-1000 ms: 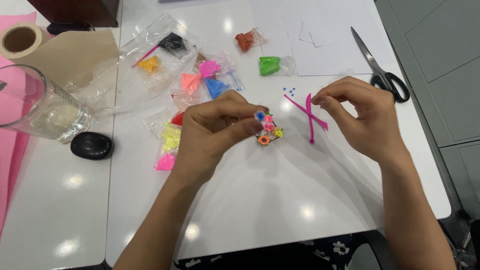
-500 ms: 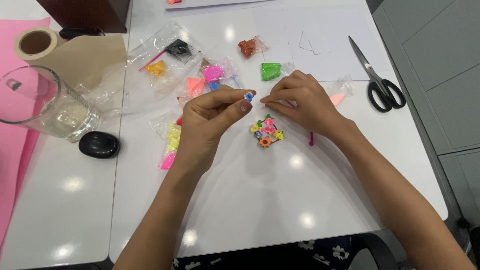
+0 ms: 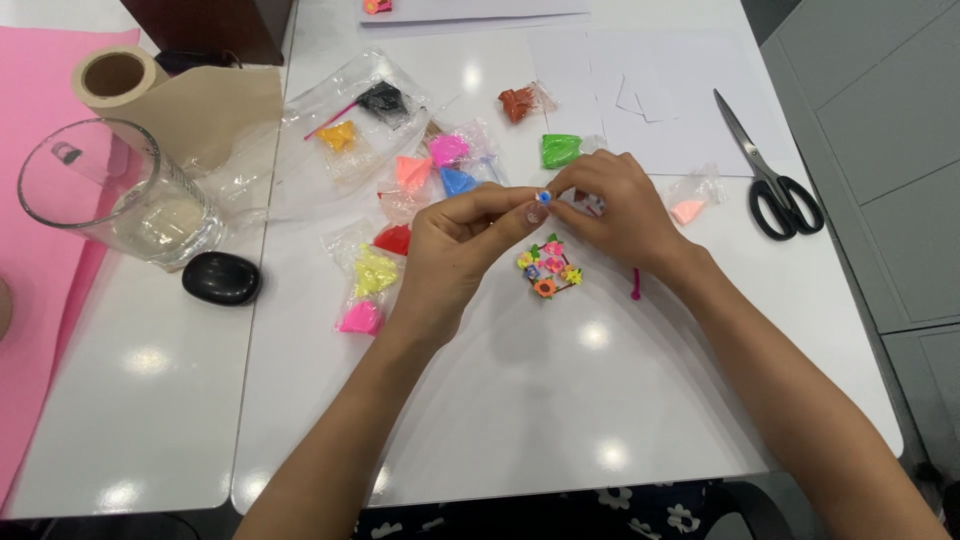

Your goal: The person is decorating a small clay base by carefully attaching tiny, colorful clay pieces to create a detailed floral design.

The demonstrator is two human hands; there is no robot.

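Note:
My left hand [image 3: 462, 250] pinches a tiny blue clay flower [image 3: 542, 196] between thumb and fingertips. My right hand [image 3: 610, 210] meets it from the right, its fingertips touching the same small piece. Just below both hands a small cluster of colourful clay flowers [image 3: 549, 270] lies on the white table [image 3: 560, 400]. A thin pink tool [image 3: 635, 285] pokes out from under my right wrist; most of it is hidden.
Several small bags of coloured clay [image 3: 420, 170] lie beyond my hands, with a green lump [image 3: 560, 150] and a brown one [image 3: 517, 102]. Black scissors [image 3: 768, 170] rest at the right. A glass [image 3: 120, 195], a black oval object [image 3: 221, 278] and a paper roll [image 3: 115, 75] stand at the left.
The clay flower cluster went from my left fingers down onto the table. My right hand moved left to my left hand, and both now pinch the tiny blue flower.

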